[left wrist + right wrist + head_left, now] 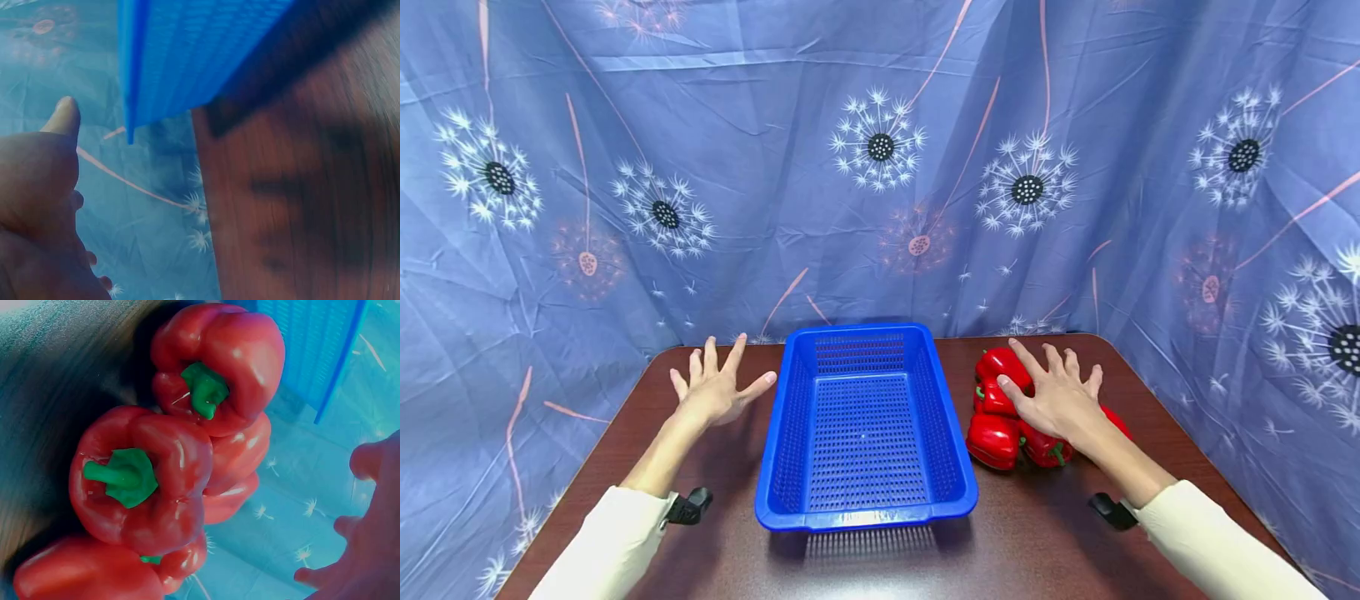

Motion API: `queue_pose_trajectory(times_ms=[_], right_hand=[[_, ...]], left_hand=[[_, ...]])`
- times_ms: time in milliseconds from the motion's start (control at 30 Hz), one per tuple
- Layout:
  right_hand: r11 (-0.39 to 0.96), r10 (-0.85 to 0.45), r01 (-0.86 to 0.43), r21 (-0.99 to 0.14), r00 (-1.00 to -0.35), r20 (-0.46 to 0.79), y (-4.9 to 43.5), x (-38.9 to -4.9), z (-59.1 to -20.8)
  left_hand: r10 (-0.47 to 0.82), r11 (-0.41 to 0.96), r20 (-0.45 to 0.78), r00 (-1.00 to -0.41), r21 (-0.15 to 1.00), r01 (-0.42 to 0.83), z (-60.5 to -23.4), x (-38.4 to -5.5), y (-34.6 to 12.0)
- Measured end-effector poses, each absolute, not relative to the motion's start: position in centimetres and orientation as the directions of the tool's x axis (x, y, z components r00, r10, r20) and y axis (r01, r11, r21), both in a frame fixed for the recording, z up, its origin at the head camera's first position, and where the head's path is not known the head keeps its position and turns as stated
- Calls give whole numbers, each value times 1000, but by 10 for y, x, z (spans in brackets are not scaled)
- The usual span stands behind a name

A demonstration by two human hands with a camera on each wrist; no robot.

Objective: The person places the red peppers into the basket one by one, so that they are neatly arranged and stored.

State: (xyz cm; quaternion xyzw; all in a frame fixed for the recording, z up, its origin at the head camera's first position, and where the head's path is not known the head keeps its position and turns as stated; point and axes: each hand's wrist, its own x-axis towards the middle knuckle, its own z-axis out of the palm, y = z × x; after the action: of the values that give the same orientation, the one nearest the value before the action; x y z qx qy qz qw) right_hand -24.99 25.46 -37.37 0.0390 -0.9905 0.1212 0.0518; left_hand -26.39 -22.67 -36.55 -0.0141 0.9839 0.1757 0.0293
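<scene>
A blue perforated plastic basket [865,521] sits in the middle of the table, nothing lying inside it. Left of it, my left hand [711,396] hovers with fingers spread, holding nothing; the thumb points toward the basket's rim. Several red bell peppers [992,442] with green stems lie in a group to the right of the basket. Over that group hangs my right hand [1056,400], fingers spread and apart from the peppers, partly hiding some of them. The right wrist view shows the peppers [144,481] close up, crowded against each other, with the fingers off to the right.
The dark brown wooden table [1022,542] runs to a blue curtain [760,167] with dandelion prints, which hangs behind it and on both sides. Black straps [688,506] show at the cuffs of both white sleeves [610,542].
</scene>
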Motion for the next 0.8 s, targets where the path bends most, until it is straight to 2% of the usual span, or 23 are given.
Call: queue_pose_trajectory(times_ms=[200,400,533,800], right_hand=[[950,-57,-116,-289,-977,206,264,-250,-373],[914,-33,-139,-380,-962,273,279,-252,-368],[887,-25,-135,-442,-969,246,294,-252,-366],[853,0,-76,-516,-989,146,328,-249,-366]], left_hand=[[43,868,-76,-996,496,-1,-364,-264,-227],[131,703,-92,-987,711,27,-371,-263,-233],[144,590,-103,-984,807,2,-381,-263,-237],[148,386,-140,-979,919,-73,-400,-263,-235]])
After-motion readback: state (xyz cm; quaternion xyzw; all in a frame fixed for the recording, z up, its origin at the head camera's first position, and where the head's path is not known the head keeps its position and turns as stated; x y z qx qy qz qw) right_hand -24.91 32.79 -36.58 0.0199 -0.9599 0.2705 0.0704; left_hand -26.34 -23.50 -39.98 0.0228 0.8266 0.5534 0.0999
